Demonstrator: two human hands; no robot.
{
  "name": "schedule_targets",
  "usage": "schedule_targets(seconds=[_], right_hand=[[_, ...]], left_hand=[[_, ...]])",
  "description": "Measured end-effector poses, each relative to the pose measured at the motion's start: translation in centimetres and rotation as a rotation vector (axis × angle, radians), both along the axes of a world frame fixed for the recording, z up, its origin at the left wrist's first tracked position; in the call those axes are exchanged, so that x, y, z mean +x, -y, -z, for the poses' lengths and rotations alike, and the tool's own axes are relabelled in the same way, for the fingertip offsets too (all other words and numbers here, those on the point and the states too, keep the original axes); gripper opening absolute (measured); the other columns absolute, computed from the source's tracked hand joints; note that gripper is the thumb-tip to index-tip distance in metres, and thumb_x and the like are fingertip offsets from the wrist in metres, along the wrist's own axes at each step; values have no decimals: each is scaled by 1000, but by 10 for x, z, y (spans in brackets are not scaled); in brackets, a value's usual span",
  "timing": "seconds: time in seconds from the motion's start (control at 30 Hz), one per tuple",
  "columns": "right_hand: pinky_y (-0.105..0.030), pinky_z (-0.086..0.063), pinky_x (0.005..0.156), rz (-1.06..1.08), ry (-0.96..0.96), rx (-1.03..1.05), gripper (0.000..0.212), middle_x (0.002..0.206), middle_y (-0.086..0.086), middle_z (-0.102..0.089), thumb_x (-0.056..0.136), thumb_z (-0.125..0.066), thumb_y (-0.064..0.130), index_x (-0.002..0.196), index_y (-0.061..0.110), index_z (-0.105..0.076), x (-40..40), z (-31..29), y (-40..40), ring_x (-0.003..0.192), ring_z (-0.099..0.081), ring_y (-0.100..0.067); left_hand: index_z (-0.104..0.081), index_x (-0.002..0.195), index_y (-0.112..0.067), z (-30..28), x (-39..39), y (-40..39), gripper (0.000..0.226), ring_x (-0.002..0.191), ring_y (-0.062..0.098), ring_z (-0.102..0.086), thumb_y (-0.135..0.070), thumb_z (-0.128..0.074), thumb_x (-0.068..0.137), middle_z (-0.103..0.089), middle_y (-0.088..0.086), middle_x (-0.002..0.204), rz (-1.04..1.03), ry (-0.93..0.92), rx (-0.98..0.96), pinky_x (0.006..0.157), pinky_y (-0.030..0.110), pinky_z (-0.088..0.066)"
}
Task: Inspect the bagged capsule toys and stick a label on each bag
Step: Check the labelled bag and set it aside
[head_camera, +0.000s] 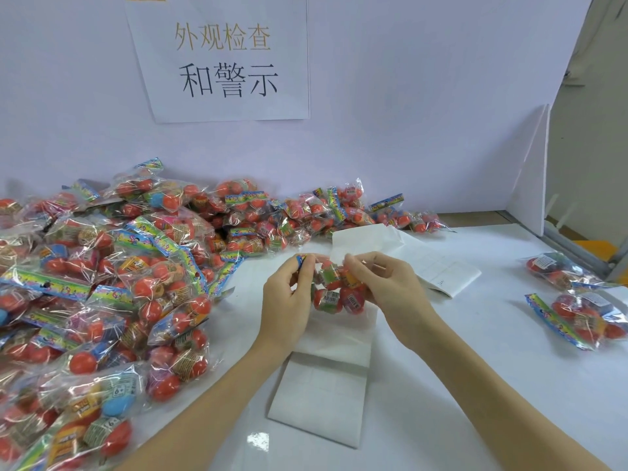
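Frame centre: left hand [289, 294] and right hand [384, 283] both pinching one bag of capsule toys [336, 287] | above label sheet [323, 392] | unsorted bag pile [102, 283] at left.

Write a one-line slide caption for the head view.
Both hands, left and right, hold a bag of capsule toys above label sheets.

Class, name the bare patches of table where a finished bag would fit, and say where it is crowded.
Bare table lies between the right hand and the two bags at the right edge, and along the near right. The left is crowded with the bag pile; label sheets cover the middle.
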State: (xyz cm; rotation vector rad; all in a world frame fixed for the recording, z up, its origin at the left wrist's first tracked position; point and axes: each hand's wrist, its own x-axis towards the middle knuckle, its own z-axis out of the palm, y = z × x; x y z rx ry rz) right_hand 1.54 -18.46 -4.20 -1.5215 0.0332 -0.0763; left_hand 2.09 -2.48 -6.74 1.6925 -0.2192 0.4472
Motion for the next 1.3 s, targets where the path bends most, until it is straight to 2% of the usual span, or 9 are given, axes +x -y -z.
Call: schedule_targets(seconds=[0.13, 0.23, 0.37, 0.5, 0.7, 0.8, 0.9, 1.13, 1.3], right_hand=[[-28, -61, 69, 30, -8, 22, 28, 88, -10, -80, 95, -74, 35, 80, 11, -73, -1, -2, 1, 83, -78, -22], [-22, -57, 63, 8, -5, 141, 26, 95, -9, -80, 97, -72, 35, 81, 14, -71, -2, -3, 3, 82, -76, -19], [-26, -54, 57, -53, -131, 333, 27, 100, -8, -77, 85, -76, 43, 91, 17, -75, -2, -5, 4, 83, -72, -20], [-29, -58, 70, -129, -215, 394, 43, 117, -11, -77, 90, -68, 52, 119, 21, -75, 1, -6, 3, 96, -73, -25], [-32, -61, 86, -167, -61, 191, 39, 112, -18, -77, 93, -74, 23, 128, 8, -64, -1, 1, -1, 97, -76, -27], [-33, -61, 80, -117, 18, 118, 25, 108, -14, -77, 98, -70, 17, 123, 13, -68, 0, 0, 2, 91, -76, -21], [-42, -60, 90, -201, 81, 12, 25, 112, -10, -78, 97, -71, 24, 121, 17, -72, 0, -3, 5, 106, -75, -27], [-31, -61, 83, -176, 105, -145, 40, 98, -4, -80, 96, -60, 54, 105, 21, -80, 0, 3, -1, 91, -77, -19], [-35, -61, 81, -64, 181, -222, 36, 89, -1, -81, 108, -51, 38, 102, 22, -83, 2, 7, 0, 83, -78, -18]], left_hand=[[-75, 93, -14, 3, 5, -2, 33, 67, 11, -64, -34, -53, 108, -69, 0, 73, -3, -29, 31, 63, 28, -53], [-77, 100, -16, 0, 3, -1, 32, 49, 10, -52, -33, -52, 109, -56, -10, 54, 40, -19, 23, 51, 25, -45], [-47, 67, -19, -3, 0, 2, 44, 45, 11, -33, -31, -52, 109, -35, -11, 48, 29, -16, 28, 47, 27, -30], [-42, 67, -22, -5, -2, 2, 44, 43, 14, -38, -32, -50, 109, -39, -9, 49, -2, -17, 19, 43, 25, -33], [-45, 77, -11, 0, 6, -7, 40, 36, 28, -50, -33, -48, 111, -47, 10, 52, -32, -138, -133, 37, 29, -39], [-64, 97, -26, -3, 8, -14, 15, 54, 27, -57, -28, -50, 92, -59, -2, 66, -66, -97, -10, 51, 42, -47], [-67, 114, -27, -7, 13, -22, 27, 80, 17, -65, -28, -54, 91, -66, -6, 93, 37, -41, -51, 59, 32, -53], [-76, 92, -12, -7, 17, -22, 9, 70, 11, -66, -19, -73, 97, -73, 0, 77, 76, -8, -67, 70, 22, -54], [-80, 84, -19, -10, 17, -22, 15, 73, 13, -68, -26, -74, 96, -75, 4, 79, 101, -98, -192, 73, 23, -56]])
